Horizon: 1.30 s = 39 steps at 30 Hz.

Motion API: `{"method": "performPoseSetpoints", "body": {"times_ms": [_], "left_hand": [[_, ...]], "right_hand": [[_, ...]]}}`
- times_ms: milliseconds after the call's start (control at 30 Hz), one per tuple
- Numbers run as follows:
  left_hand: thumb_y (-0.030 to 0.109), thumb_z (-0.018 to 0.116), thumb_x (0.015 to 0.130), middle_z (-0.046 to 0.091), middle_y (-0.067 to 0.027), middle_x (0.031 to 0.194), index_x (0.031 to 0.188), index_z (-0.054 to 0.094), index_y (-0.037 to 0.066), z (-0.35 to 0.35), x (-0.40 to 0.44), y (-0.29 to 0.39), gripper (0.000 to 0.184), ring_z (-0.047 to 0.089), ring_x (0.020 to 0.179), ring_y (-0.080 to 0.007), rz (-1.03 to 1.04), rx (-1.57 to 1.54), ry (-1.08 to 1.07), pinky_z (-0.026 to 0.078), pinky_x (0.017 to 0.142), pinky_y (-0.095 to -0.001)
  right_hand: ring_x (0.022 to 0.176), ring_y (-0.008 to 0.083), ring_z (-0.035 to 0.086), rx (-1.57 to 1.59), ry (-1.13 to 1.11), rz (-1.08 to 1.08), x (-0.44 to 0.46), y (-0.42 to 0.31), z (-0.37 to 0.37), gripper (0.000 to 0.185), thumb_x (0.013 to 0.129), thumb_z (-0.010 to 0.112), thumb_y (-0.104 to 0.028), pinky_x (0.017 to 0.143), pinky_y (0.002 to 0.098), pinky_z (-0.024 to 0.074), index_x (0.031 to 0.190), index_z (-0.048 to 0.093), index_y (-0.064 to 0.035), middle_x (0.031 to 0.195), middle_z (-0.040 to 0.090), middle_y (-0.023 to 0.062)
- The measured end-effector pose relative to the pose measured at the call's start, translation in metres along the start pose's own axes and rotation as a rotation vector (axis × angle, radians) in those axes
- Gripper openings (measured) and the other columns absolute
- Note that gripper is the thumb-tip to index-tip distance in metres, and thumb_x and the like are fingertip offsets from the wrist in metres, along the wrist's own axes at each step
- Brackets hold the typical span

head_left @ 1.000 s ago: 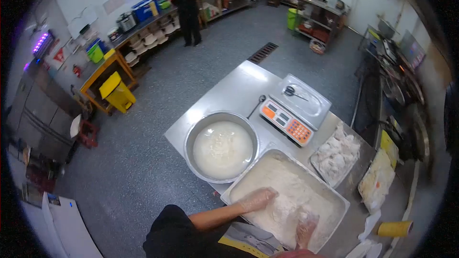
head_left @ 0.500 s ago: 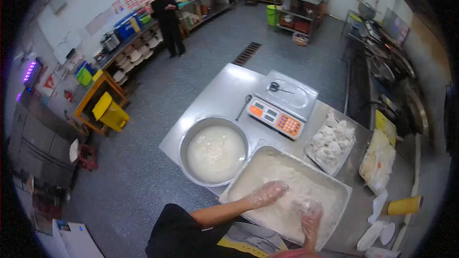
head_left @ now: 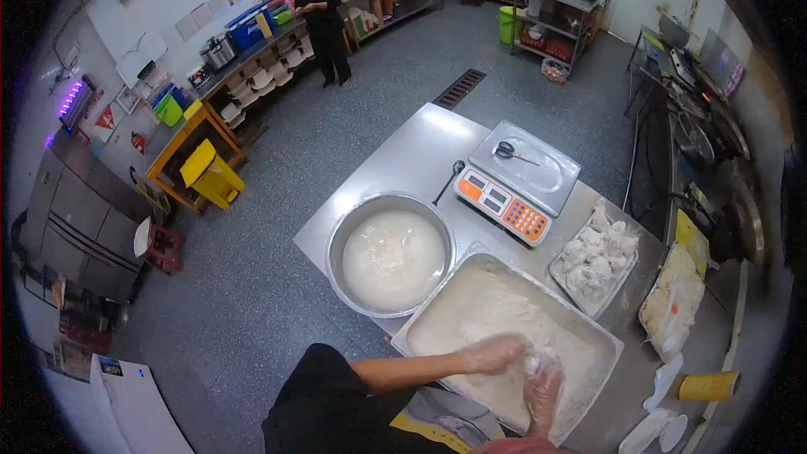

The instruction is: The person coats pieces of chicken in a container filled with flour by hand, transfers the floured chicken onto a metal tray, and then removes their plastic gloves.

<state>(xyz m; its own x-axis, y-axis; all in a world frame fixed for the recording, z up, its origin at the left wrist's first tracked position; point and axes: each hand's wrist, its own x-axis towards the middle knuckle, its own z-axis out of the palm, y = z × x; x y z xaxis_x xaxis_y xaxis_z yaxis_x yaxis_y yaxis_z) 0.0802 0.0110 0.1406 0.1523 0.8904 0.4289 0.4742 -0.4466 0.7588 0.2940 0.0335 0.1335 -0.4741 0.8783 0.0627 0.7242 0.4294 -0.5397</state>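
Note:
Both my hands are in thin clear gloves, low over a deep metal tray point(head_left: 410, 338) of white flour point(head_left: 487, 303). My right hand point(head_left: 544, 391) is closed around a small flour-coated piece point(head_left: 532, 362), whose kind I cannot make out. My left hand point(head_left: 496, 355) comes in from the side with its fingers stretched out, their tips close to that piece. Left of the tray stands a wide round metal pot point(head_left: 329, 265) of cloudy whitish liquid. Beyond the tray's right corner, a smaller tray point(head_left: 598, 307) holds a heap of flour-coated pieces point(head_left: 598, 252).
A digital scale point(head_left: 504, 208) with black scissors point(head_left: 507, 150) on it stands behind the tray. A dark-handled utensil point(head_left: 457, 168) lies beside it. At right are a container of pale food point(head_left: 672, 303) and a yellow roll point(head_left: 710, 386). A person in black point(head_left: 324, 21) stands by the far counter.
My left hand has moved right across the flour, and the two hands have come together around the flour-coated piece. The whole view has shifted slightly.

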Motion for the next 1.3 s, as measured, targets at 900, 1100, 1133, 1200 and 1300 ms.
{"method": "performPoseSetpoints", "body": {"times_ms": [900, 1100, 1133, 1200, 1300], "left_hand": [[0.034, 0.06, 0.074, 0.061, -0.0217, 0.095, 0.1, 0.061, 0.002, 0.113, 0.248, -0.222, 0.041, 0.059, 0.091, -0.0328, -0.127, 0.392, -0.221, 0.047, 0.08, -0.0406], [0.032, 0.058, 0.074, 0.057, -0.0231, 0.108, 0.102, 0.058, 0.003, 0.092, 0.244, -0.174, 0.04, 0.055, 0.1, -0.0351, -0.279, 0.38, -0.534, 0.045, 0.083, -0.0431], [0.033, 0.058, 0.074, 0.057, -0.0229, 0.107, 0.103, 0.058, 0.004, 0.092, 0.243, -0.178, 0.041, 0.056, 0.099, -0.0349, -0.308, 0.374, -0.549, 0.045, 0.082, -0.0431], [0.033, 0.058, 0.074, 0.059, -0.0227, 0.103, 0.105, 0.058, 0.004, 0.08, 0.229, -0.192, 0.042, 0.058, 0.095, -0.0345, -0.285, 0.35, -0.438, 0.046, 0.08, -0.0425], [0.027, 0.058, 0.081, 0.063, -0.0184, 0.101, 0.11, 0.059, 0.004, 0.001, 0.195, -0.1, 0.037, 0.061, 0.096, -0.0284, -0.146, 0.237, -0.273, 0.046, 0.082, -0.0341]], "right_hand": [[0.088, 0.0312, 0.06, -0.124, -0.025, 0.257, 0.238, 0.172, -0.071, 0.032, 0.078, 0.057, -0.028, 0.079, 0.0389, 0.0457, 0.093, 0.062, 0.0005, 0.095, 0.061, 0.0212], [0.121, 0.0312, 0.041, 0.067, -0.372, 0.489, 0.215, 0.159, -0.046, 0.057, 0.085, 0.051, -0.04, 0.102, 0.0366, 0.0304, 0.127, 0.043, -0.0014, 0.131, 0.043, 0.0187], [0.122, 0.0296, 0.041, 0.079, -0.268, 0.5, 0.209, 0.15, -0.049, 0.056, 0.086, 0.049, -0.038, 0.102, 0.0366, 0.0314, 0.128, 0.042, -0.0018, 0.132, 0.042, 0.0175], [0.12, 0.0254, 0.042, 0.224, -0.143, 0.405, 0.196, 0.134, -0.07, 0.051, 0.089, 0.046, -0.035, 0.099, 0.0348, 0.0346, 0.129, 0.041, -0.0032, 0.132, 0.044, 0.0149], [0.098, 0.0154, 0.054, 0.679, 0.194, 0.143, 0.162, 0.131, -0.08, 0.032, 0.085, 0.056, -0.021, 0.084, 0.0269, 0.0437, 0.11, 0.056, -0.0002, 0.106, 0.059, 0.0093]]}}
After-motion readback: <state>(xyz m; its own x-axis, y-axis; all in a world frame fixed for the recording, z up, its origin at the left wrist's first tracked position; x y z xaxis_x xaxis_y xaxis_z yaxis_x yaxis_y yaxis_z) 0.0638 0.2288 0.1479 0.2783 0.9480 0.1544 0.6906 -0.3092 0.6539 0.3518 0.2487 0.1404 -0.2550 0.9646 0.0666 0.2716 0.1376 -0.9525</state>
